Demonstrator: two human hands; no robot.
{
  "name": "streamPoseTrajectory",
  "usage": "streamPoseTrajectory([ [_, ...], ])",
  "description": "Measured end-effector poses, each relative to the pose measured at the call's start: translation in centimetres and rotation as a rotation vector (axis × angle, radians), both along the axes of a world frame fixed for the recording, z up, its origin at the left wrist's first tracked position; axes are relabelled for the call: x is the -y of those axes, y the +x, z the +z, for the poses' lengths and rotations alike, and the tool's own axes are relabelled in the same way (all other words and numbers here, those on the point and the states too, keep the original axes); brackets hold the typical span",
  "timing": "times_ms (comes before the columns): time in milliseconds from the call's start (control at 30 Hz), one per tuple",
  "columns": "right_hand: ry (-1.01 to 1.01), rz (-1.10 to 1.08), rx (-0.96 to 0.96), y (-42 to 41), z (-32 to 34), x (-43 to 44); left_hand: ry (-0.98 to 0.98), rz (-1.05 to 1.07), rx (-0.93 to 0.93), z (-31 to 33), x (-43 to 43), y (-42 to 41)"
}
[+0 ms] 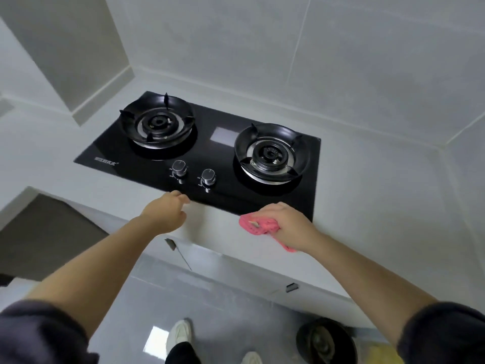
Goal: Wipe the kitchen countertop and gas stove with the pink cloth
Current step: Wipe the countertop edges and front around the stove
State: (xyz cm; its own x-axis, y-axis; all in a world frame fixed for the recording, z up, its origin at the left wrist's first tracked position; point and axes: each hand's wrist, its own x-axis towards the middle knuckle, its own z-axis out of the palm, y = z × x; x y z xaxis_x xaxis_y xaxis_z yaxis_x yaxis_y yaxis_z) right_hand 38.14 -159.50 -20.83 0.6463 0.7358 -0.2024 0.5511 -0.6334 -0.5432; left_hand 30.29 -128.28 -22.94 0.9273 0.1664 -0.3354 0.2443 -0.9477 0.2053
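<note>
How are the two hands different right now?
The right hand is closed around the bunched pink cloth; the left hand holds nothing. The right hand sits at the stove glass's front right edge; the left hand reaches toward the front edge below the knobs, fingers loosely curled. Both are over the white countertop, on bare forearms.
</note>
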Motion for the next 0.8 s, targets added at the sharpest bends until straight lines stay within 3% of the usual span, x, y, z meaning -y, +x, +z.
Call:
streamPoseTrajectory([
  [133, 0.013, 0.137, 0.038, -0.5, 1.0, -8.1, 0.028, 0.135, -0.025, 0.0, -7.9, -2.9],
  [333, 0.048, 0.316, 0.078, -1.5, 0.9, -20.2, 0.044, 0.167, -0.05, -0.5, -19.1, -4.5],
  [533, 0.005, 0.427, 0.304, -3.5, -1.1, -39.6, 0.032, 0.281, -0.007, 0.7, -37.6, -6.3],
  [667, 0.031, 0.517, 0.42, -6.1, -3.6, -50.5, -0.002, 0.301, -0.015, -0.2, -44.5, -7.6],
  [800, -0.035, 0.562, 0.284, -8.5, -6.8, -55.9, -0.049, 0.247, -0.036, -1.7, -47.1, -8.5],
])
